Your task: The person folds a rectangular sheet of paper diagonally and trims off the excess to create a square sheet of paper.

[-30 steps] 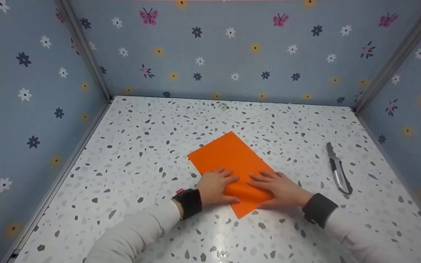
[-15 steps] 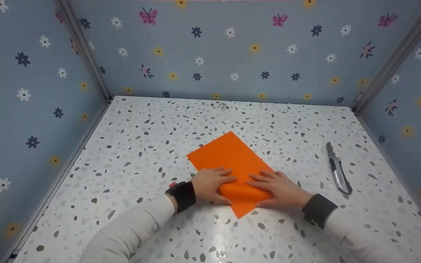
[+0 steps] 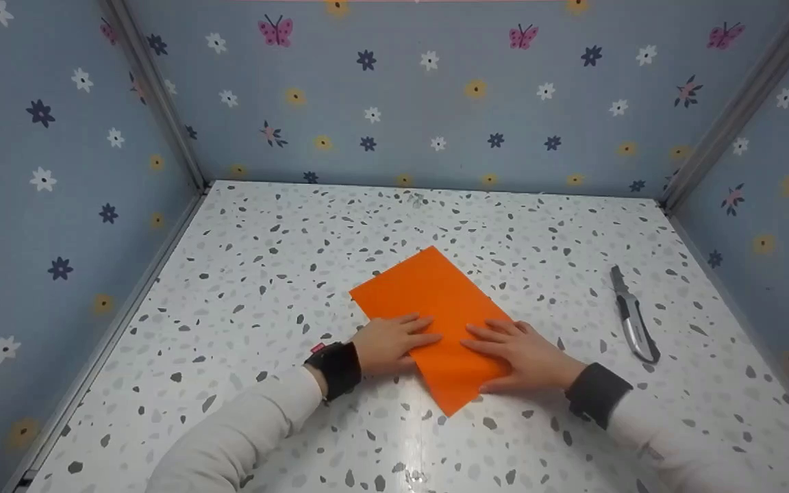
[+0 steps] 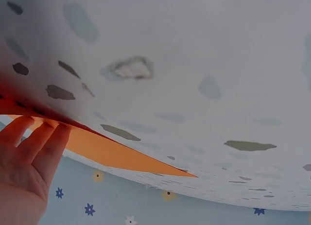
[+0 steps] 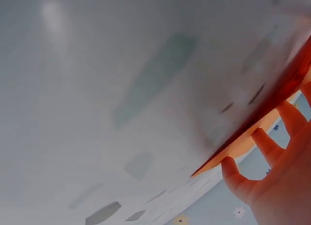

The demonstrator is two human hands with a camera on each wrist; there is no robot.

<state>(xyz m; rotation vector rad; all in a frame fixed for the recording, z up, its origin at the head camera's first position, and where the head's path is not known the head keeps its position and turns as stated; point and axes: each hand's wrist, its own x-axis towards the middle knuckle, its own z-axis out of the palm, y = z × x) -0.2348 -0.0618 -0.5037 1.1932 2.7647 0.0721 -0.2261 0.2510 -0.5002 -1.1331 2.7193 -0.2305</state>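
Note:
An orange sheet of paper (image 3: 429, 287) lies at an angle in the middle of the table, one corner toward the person. My left hand (image 3: 391, 342) rests on its left edge with the fingers stretched over the sheet and the thumb low by the edge. On the right edge, my right hand (image 3: 524, 352) lies with spread fingers, the thumb close to the near corner. In the left wrist view, straight fingertips of the left hand (image 4: 29, 171) touch the paper (image 4: 107, 154). The right wrist view has the fingertips of the right hand (image 5: 282, 181) on the sheet (image 5: 243, 142).
A utility knife (image 3: 635, 322) with a grey and black handle lies to the right of the paper, beyond the right hand. The speckled white table (image 3: 264, 239) is enclosed by blue flowered panels (image 3: 435, 103) at the back and both sides.
My left hand has slid a little left toward the paper's edge, its thumb drawn back. The paper's near corner reaches slightly closer to the person. The right hand stays in place.

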